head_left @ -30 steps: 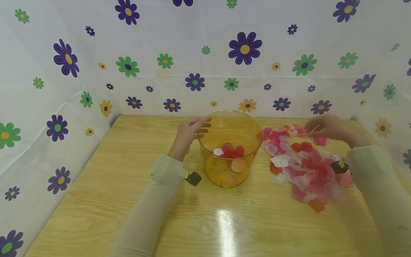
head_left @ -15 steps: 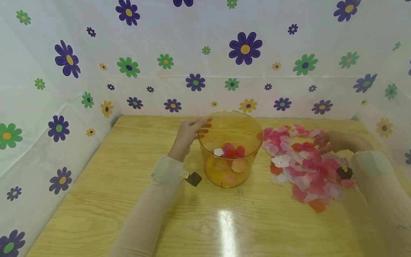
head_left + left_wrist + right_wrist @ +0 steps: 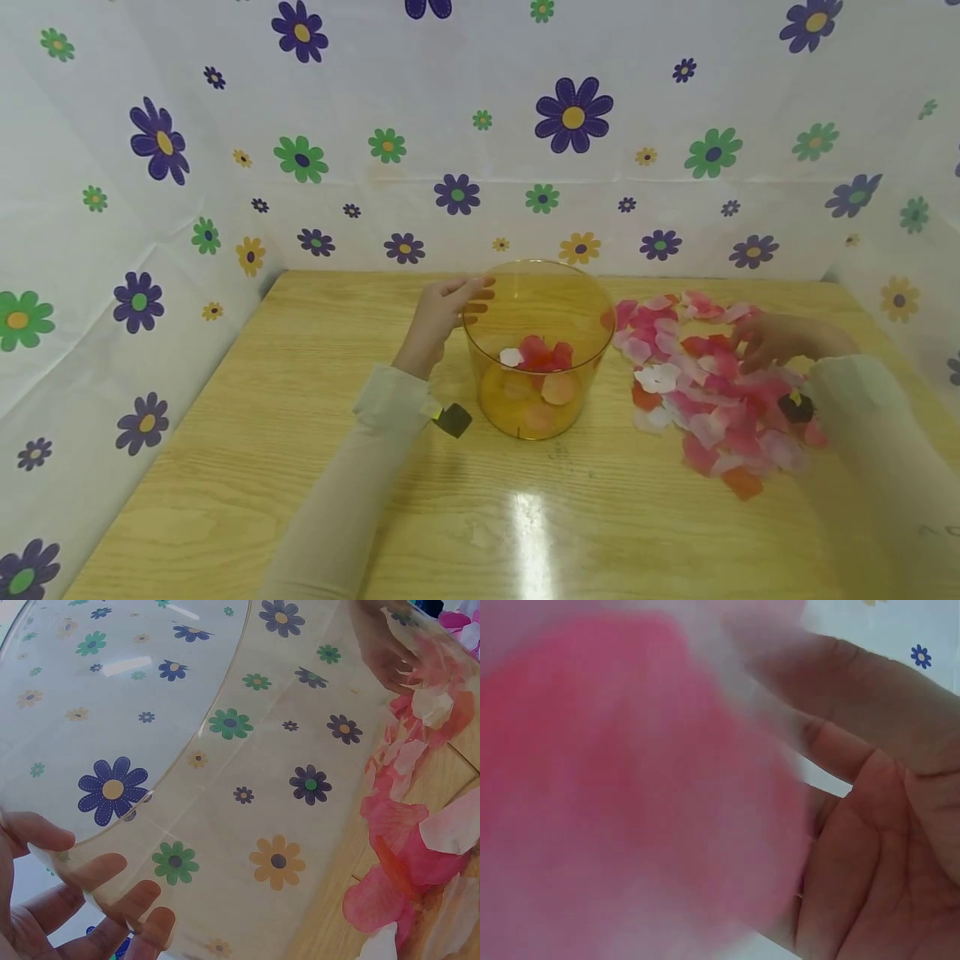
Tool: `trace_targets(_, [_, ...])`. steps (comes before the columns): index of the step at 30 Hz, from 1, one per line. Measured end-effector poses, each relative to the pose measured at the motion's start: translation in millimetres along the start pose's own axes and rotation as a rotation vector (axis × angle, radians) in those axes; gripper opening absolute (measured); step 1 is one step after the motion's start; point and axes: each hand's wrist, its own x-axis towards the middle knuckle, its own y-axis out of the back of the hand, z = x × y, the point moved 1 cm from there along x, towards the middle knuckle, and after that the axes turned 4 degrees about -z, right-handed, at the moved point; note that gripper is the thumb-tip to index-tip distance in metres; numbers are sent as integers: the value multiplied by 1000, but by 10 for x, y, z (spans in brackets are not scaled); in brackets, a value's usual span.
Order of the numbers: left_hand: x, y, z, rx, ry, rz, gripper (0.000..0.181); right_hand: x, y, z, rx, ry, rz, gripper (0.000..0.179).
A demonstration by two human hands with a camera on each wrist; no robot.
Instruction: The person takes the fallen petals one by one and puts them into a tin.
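A clear amber plastic bucket (image 3: 538,408) stands upright on the wooden table, with a few red, white and peach petals (image 3: 536,354) inside. My left hand (image 3: 442,317) holds its left rim; in the left wrist view the fingers (image 3: 105,870) show against the clear wall. To the right of the bucket spreads a loose pile of pink, red and white petals (image 3: 708,383). Over the upper right of that pile is my right hand (image 3: 780,337), fingers bent down among the petals. A blurred pink petal (image 3: 630,750) covers the fingertips in the right wrist view, so any grip is hidden.
A white cloth (image 3: 337,100) printed with flowers walls off the back and both sides of the table (image 3: 262,467). Each wrist carries a small black tag; one black tag (image 3: 453,420) hangs beside the bucket's left side.
My right hand has come from the back of the petal pile toward its middle right, nearer me. The left hand and the bucket stay where they were.
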Motion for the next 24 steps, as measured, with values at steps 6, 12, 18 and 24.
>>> trace_targets(6, [1, -10, -10, -4, 2, 0, 38, 12, 3, -50, -28, 72, 40, 29])
trace_targets(12, [4, -11, -17, -7, 2, 1, 37, 37, 34, -99, -3, 169, 146, 18])
trace_targets(18, [3, -12, -11, -4, 0, 2, 37, 61, 51, -157, 38, 224, 269, 24])
trace_targets(24, [5, -12, -15, -4, 1, 3, 37, 62, 40, -229, 111, 206, 278, 40])
